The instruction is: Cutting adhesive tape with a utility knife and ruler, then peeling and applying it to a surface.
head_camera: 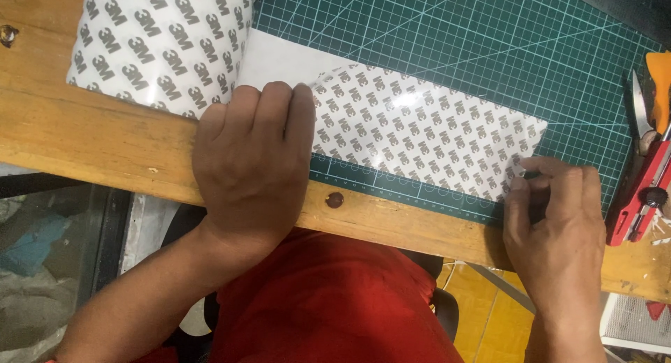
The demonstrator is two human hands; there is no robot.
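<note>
The printed backing sheet [426, 139] under both hands is glossy paper or film and throws back the light; a plain white part [279, 59] at its left looks matt. The green cutting mat [454, 34] is smooth and dull. The table edge [91, 139] is worn, unpainted wood. At the right, the cutter [639, 195] is red plastic.

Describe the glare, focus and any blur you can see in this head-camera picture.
Head view: bright glare patches sit on the glossy printed backing sheet; the cutting mat grid is sharp; the right hand looks slightly soft at its fingertips; the left hand is crisp.
</note>
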